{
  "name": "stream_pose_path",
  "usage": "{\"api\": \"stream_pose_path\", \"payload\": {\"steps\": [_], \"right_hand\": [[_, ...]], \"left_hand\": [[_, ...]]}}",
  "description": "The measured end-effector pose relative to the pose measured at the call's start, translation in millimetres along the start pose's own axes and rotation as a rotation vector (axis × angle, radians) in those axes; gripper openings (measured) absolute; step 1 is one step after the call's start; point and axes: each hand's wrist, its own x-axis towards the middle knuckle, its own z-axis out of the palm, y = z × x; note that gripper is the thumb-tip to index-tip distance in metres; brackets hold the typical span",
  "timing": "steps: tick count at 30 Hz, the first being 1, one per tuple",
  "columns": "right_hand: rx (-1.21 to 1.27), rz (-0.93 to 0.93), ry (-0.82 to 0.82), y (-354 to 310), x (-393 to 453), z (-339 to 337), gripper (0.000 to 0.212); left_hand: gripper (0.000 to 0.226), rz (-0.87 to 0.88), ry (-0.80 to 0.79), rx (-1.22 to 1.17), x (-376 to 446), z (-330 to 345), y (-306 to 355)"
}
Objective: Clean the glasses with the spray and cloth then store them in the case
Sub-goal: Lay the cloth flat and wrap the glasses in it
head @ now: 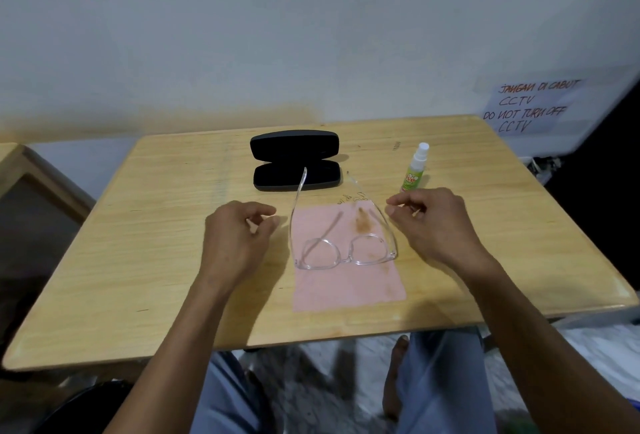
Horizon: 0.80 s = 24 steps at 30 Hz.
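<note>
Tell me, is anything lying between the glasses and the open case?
Nothing visible does. The clear glasses lie on the pink cloth, and only bare table separates them from the open black case. The spray bottle stands off to the right.

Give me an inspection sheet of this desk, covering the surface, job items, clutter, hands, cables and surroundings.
Surface: light wooden table, faint pen marks.
Job's things: clear plastic-framed glasses lie arms open on a stained pink square cloth; black hard glasses case open behind them; small white-capped green spray bottle upright to the right of the case.
Clutter: nothing seen.
Grippers: left hand and right hand either side of the glasses, fingers loosely curled, holding nothing.
Cables: nothing seen.
Surroundings: white wall; handwritten CCTV paper notice at right; a second table's edge at left.
</note>
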Motion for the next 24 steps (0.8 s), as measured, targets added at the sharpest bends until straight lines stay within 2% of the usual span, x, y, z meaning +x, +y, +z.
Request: {"api": "stream_pose_path", "payload": {"steps": [3, 7, 11, 15, 17, 20, 22, 24], "right_hand": [[-0.119, -0.013, -0.066, -2.0, 21.5, 13.5, 0.013], [-0.159, 0.014, -0.096, 1.2, 33.5, 27.2, 0.018], [-0.169, 0.017, -0.098, 4.3, 34.7, 31.3, 0.01], [-0.203, 0.005, -0.104, -0.3, 34.0, 31.0, 0.008], [-0.174, -0.007, -0.115, -2.3, 32.1, 26.1, 0.008], [0.003, 0.013, -0.135, -1.4, 27.8, 10.1, 0.007], [0.127, 0.044, -0.223, 0.2, 21.2, -1.4, 0.008], [0.208, 0.067, -0.329, 1.9, 12.8, -10.9, 0.009]], "left_hand": [[0.016, 0.04, -0.033, 0.091, 22.5, 19.0, 3.1], [0.01, 0.012, -0.054, 0.127, 35.6, 34.9, 5.2], [0.006, 0.028, -0.07, 0.168, 35.0, 37.5, 6.4], [0.027, 0.058, -0.077, 0.186, 37.3, 38.2, 4.3], [0.034, 0.048, -0.09, 0.14, 35.9, 36.0, 6.8], [0.02, -0.038, -0.132, -0.068, 31.3, 25.5, 5.9], [0.015, -0.061, -0.21, -0.199, 27.0, 13.5, 1.2], [0.016, -0.036, -0.322, -0.233, 21.7, 1.2, -1.7]]}}
